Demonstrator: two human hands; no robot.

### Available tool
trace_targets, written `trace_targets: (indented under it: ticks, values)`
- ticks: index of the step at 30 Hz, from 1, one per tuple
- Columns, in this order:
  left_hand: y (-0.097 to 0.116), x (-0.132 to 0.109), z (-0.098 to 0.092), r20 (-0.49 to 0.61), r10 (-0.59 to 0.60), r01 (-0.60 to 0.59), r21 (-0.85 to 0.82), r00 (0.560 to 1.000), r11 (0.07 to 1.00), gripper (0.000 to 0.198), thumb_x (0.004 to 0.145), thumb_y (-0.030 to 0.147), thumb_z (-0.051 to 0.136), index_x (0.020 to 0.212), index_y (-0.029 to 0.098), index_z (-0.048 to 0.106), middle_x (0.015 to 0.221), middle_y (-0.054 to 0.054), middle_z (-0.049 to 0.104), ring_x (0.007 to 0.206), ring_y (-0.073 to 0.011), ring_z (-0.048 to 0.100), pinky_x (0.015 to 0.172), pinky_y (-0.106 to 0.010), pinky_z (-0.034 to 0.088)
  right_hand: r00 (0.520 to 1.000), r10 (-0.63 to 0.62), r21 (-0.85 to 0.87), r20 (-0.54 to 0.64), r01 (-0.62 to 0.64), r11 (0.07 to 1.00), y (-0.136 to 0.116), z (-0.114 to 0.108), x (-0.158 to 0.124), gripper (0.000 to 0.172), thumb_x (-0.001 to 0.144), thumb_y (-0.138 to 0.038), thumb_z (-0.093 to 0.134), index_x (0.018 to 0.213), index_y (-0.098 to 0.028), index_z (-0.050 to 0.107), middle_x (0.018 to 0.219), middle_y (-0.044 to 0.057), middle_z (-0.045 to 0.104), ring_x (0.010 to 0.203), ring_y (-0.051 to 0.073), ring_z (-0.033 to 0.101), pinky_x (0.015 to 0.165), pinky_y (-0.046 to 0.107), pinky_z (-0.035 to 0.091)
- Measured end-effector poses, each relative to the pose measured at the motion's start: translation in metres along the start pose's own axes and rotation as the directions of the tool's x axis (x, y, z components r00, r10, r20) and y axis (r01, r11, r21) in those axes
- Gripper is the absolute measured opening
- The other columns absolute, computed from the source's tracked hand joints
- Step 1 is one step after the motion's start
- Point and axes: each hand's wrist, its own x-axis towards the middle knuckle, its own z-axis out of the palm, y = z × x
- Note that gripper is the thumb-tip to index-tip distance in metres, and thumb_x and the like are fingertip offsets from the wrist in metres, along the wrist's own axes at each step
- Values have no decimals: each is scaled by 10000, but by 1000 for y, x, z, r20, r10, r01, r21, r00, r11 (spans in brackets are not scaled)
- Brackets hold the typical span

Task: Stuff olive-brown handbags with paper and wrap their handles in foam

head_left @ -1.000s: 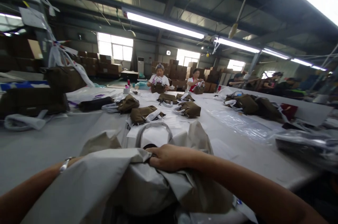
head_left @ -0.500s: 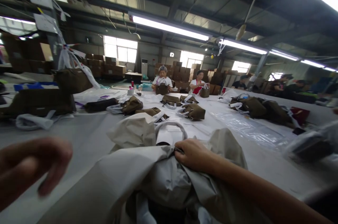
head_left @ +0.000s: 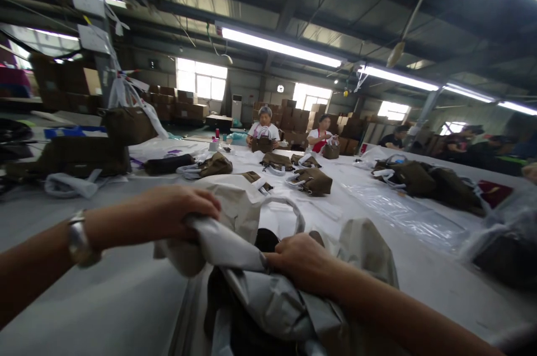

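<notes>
A light grey-beige cloth [head_left: 268, 291] lies bunched in front of me, loosely gathered over a dark bag [head_left: 247, 336] whose lower part shows beneath it. My left hand [head_left: 187, 210], with a silver band at the wrist, is closed on the cloth's left edge and holds it raised. Near the middle, my right hand [head_left: 302, 261] pinches a fold of the same cloth; its fingertips are partly hidden. Just beyond the hands stands a pale wrapped handle loop [head_left: 300, 216]. More cloth puffs up on both sides of that loop.
Several brown bags, such as one with wrapped handles [head_left: 314, 181], lie across the white table [head_left: 138, 289]. Clear plastic sheeting [head_left: 403, 210] is spread at right. Two people [head_left: 262, 132] handle bags at the far side. A post with a hanging bag [head_left: 130, 123] stands at left.
My left hand has come in from the left and taken hold of the cloth, whose left part is now lifted and folded inward. My right hand keeps its pinch.
</notes>
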Motion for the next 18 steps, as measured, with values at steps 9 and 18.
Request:
trace_targets:
  ticks: [9, 18]
  values:
    - [-19, 111, 30, 456, -184, 238, -64, 871, 969, 417, 399, 114, 863, 811, 158, 807, 806, -81, 769, 862, -341, 689, 825, -381, 553, 975, -221, -138, -28, 216, 967, -1, 10, -15, 159, 998, -157, 542, 902, -181, 666, 838, 29, 701, 743, 197, 648, 555, 320, 397]
    - [-47, 77, 16, 405, -170, 269, -201, 898, 942, 281, 654, 245, 756, 919, 156, 779, 821, -27, 743, 849, -252, 642, 749, -266, 496, 832, 351, 519, -430, -91, 850, 4, -23, -30, 571, 1013, -404, 557, 1548, -258, 421, 1539, 122, 508, 1402, 292, 498, 1138, 455, 444]
